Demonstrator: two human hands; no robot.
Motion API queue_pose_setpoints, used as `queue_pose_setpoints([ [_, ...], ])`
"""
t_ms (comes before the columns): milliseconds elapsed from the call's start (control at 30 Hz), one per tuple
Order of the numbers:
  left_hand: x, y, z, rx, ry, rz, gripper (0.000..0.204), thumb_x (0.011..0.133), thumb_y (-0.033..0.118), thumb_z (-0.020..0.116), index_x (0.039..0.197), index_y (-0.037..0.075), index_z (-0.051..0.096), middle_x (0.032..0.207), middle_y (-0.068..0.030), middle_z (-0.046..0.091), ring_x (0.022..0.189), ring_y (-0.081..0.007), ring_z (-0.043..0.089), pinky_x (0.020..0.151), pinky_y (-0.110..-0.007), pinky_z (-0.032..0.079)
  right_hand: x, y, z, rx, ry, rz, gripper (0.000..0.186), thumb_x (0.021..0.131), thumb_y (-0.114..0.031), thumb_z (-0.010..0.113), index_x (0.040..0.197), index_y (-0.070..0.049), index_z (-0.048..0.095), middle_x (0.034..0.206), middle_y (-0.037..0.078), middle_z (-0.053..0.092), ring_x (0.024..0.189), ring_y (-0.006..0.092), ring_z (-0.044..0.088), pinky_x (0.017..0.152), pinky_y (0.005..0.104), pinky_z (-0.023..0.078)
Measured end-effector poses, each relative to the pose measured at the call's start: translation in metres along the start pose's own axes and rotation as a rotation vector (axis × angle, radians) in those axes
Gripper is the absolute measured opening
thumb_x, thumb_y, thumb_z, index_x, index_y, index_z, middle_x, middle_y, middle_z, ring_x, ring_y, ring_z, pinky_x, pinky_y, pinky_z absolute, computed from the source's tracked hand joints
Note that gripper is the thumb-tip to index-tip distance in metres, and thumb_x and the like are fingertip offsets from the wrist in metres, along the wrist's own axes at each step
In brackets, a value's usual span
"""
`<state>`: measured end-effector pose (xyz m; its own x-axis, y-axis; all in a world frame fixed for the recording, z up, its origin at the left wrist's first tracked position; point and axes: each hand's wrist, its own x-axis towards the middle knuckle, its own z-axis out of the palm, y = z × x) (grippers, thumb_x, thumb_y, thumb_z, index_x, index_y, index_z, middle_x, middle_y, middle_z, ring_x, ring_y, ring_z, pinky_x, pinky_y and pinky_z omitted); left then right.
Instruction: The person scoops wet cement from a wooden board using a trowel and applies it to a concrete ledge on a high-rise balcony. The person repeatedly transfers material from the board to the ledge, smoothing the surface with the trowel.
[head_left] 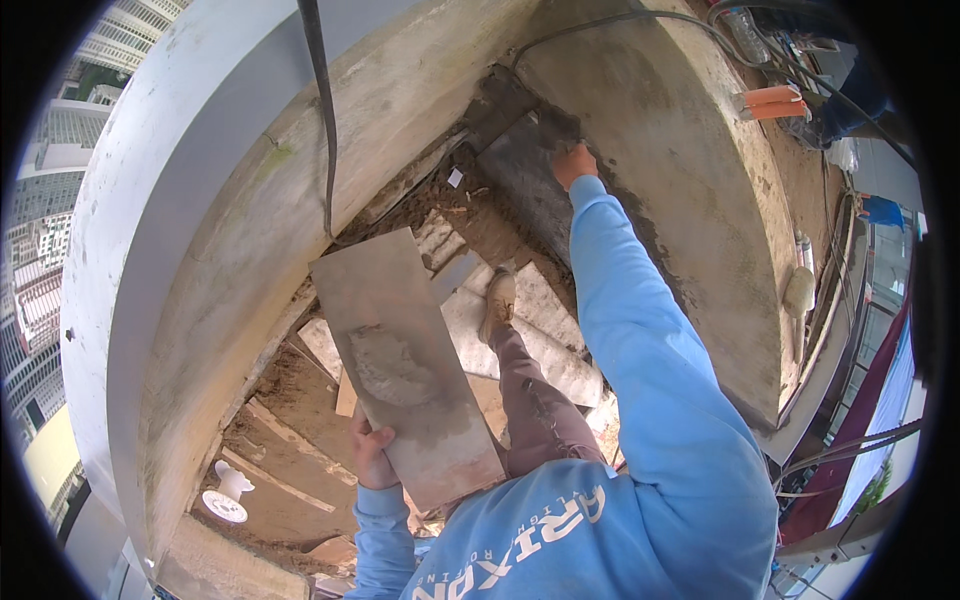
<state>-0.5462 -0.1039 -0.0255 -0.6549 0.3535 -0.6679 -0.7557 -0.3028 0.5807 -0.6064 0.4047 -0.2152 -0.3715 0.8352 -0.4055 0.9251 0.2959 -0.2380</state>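
My left hand point(372, 445) grips the left edge of a long grey rectangular board point(405, 350) with a patch of wet mortar on it. At the far end of my outstretched right arm, my right hand point(577, 167) is closed against dark, wet-looking grey material point(515, 175) at the inside corner of the concrete parapet; what its fingers hold is hidden. My booted foot point(498, 300) stands on pale slabs point(540, 305) between the two hands.
Concrete walls point(700, 220) meet around a floor of dirt and boards point(290, 460). A black cable point(320, 90) hangs over the left wall. A white spool point(228, 495) lies lower left. Orange pieces point(770, 103) and cables sit on the right ledge. Tall buildings point(45, 260) show beyond.
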Motion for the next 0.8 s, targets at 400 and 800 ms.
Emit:
queue_pose_setpoints([
  [400,0.007,0.01,-0.005,-0.003,-0.035,0.007,0.07,0.074,0.015,0.063,0.137,-0.008,0.046,0.131,-0.0184,0.059,0.117,-0.029,0.06,0.1,-0.037,0.049,-0.055,0.081,-0.021,0.188,-0.144,0.304,0.05,0.096,-0.037,0.054,0.13,-0.001,0.059,0.127,0.025,0.063,0.122,0.0402,0.058,0.101,0.0474,0.046],
  [800,0.004,0.011,-0.011,0.042,0.016,-0.021,0.075,0.071,0.017,0.066,0.14,-0.006,0.045,0.131,-0.0164,0.059,0.116,-0.0287,0.06,0.099,-0.037,0.05,-0.077,0.043,-0.051,-0.137,0.113,-0.067,0.047,0.1,-0.041,0.046,0.131,-0.009,0.06,0.118,0.026,0.065,0.112,0.0447,0.06,0.096,0.0515,0.047],
])
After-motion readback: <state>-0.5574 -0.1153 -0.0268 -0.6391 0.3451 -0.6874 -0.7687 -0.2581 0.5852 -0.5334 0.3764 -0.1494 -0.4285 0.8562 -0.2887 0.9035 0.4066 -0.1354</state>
